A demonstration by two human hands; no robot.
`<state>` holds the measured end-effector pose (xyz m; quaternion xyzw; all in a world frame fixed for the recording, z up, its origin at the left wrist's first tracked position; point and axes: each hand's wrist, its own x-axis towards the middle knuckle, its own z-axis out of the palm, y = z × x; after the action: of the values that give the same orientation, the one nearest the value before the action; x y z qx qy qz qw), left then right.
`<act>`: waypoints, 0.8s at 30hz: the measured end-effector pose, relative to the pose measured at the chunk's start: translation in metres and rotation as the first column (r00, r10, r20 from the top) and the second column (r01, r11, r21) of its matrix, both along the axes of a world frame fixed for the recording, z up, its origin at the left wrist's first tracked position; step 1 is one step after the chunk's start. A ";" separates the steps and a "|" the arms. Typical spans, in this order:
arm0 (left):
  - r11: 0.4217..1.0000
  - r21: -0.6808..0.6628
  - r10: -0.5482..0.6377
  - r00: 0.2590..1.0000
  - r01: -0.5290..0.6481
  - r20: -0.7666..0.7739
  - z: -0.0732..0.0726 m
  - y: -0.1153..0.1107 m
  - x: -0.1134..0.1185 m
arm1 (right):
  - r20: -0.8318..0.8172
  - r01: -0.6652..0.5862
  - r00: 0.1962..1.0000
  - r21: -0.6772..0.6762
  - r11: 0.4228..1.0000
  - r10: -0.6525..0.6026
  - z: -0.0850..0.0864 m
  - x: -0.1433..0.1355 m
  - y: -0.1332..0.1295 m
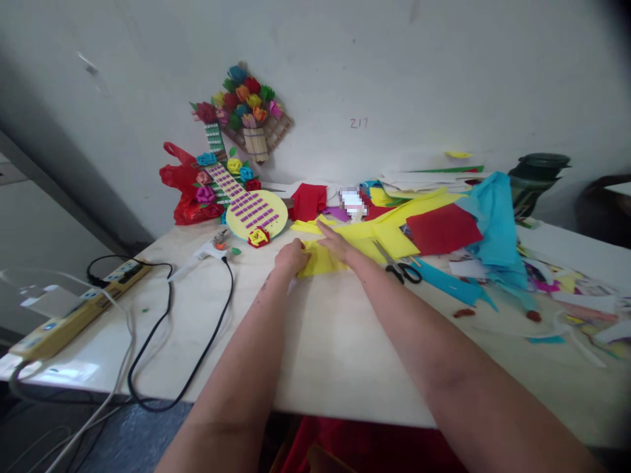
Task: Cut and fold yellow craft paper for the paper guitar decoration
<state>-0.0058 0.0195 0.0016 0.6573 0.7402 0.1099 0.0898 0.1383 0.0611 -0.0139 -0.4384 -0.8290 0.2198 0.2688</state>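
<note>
Yellow, thin, slightly sheer paper sheet (323, 260) lies on the pale tabletop (315, 355), between the person's hands. The left hand (292, 256) curls at its left edge, though whether it pinches cannot be told; the right hand (338, 246), fingers outstretched, touches its upper right. Black-handled metal scissors (393, 265) lie just beside the right forearm (419, 328).

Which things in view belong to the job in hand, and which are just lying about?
Part of the work:
thin yellow rectangular sheet, at the left hand and right hand
black-handled metal scissors, probably, lying close by

Apparently just lying about:
long yellow power strip
crumpled red plastic bag
dark green lidded container
</note>
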 end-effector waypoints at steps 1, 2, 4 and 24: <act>1.000 0.004 0.004 1.000 -0.004 0.005 0.000 0.000 0.000 | 0.087 -0.013 0.996 0.027 1.000 0.011 -0.001 -0.003 -0.002; 1.000 0.006 0.010 1.000 -0.010 0.012 -0.001 0.000 0.000 | 0.177 -0.037 0.984 0.048 0.998 0.028 -0.002 -0.006 -0.004; 1.000 0.003 0.023 0.999 -0.023 0.034 -0.001 0.000 0.000 | 0.314 -0.104 0.946 0.075 0.992 0.075 -0.005 -0.011 -0.009; 0.977 0.020 0.212 0.976 -0.211 -0.045 0.006 -0.010 0.014 | 0.482 -0.115 0.875 0.135 0.984 0.037 -0.012 -0.014 -0.022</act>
<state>0.0080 0.0098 0.0078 0.5780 0.8069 0.1091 0.0551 0.1247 0.0387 -0.0258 -0.4232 -0.9011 0.0485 0.0813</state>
